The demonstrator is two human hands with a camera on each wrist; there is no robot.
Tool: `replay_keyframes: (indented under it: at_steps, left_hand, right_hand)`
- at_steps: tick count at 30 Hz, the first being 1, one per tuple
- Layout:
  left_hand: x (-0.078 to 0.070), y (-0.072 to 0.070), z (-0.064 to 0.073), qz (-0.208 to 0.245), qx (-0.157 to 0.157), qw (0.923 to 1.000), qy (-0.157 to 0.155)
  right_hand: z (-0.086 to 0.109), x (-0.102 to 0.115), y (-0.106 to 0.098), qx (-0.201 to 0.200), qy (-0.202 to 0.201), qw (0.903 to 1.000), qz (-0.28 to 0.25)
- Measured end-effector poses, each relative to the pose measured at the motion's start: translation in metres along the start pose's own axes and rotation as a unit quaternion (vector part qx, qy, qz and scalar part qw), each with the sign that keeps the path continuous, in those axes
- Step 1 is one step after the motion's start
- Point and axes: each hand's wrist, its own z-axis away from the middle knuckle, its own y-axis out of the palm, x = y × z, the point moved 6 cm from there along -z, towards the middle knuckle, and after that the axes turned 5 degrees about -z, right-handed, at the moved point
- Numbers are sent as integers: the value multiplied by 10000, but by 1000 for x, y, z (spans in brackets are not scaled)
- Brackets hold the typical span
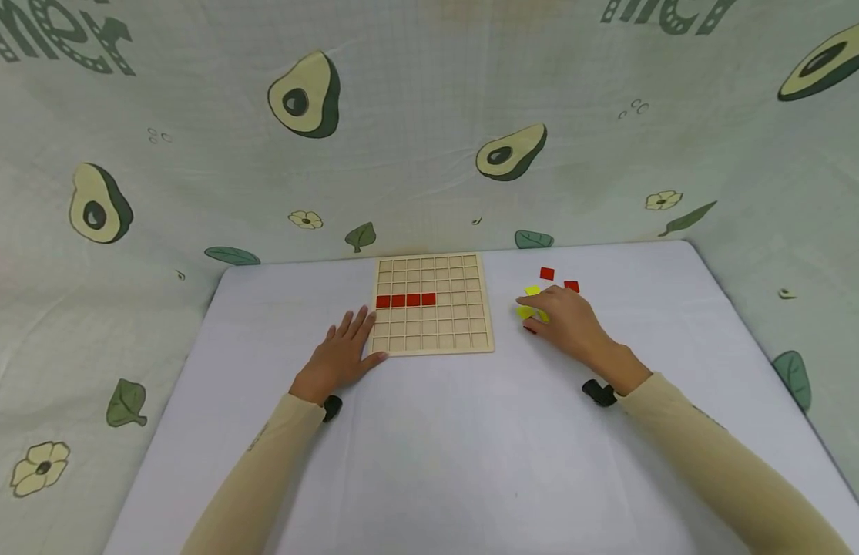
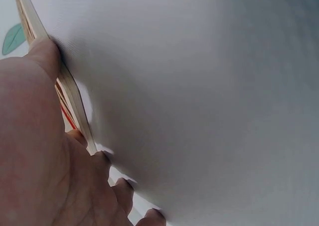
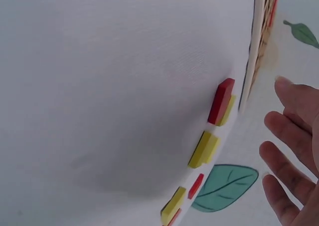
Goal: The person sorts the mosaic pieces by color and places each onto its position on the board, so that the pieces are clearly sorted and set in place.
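A pale wooden grid board point(image 1: 464, 325) lies on the white table, with a row of red square tiles point(image 1: 398, 301) in its left cells. My left hand point(image 1: 337, 358) rests at the board's lower left corner, its fingers spread and thumb touching the edge; the left wrist view shows the thumb point(image 2: 46, 56) on the rim. To the right of the board, my right hand point(image 1: 571, 325) is held over loose yellow tiles point(image 1: 525, 312) and red tiles point(image 1: 547, 274). In the right wrist view its loosely bent fingers stand apart from the red tile point(image 3: 221, 102) and yellow tile point(image 3: 203, 150), holding nothing.
A white cloth covers the table point(image 1: 429, 447). Behind it hangs a pale curtain point(image 1: 415, 154) printed with avocados, leaves and flowers. Another red tile point(image 1: 572, 286) lies just beyond my right hand. Dark wrist cameras point(image 1: 598, 393) sit beneath both wrists.
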Motion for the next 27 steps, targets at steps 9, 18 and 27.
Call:
replay_keyframes:
  at_steps: [9, 18, 27]
  left_hand:
    - [1, -3, 1, 138, -101, 9998, 109]
    - [-2, -6, 4, 208, -86, 9997, 87]
    - [-3, -7, 5, 234, -76, 9997, 62]
  right_hand:
    - [17, -14, 0, 270, 133, 9993, 222]
    - [24, -15, 4, 309, 73, 9990, 316]
    - [23, -15, 12, 502, 147, 9966, 629]
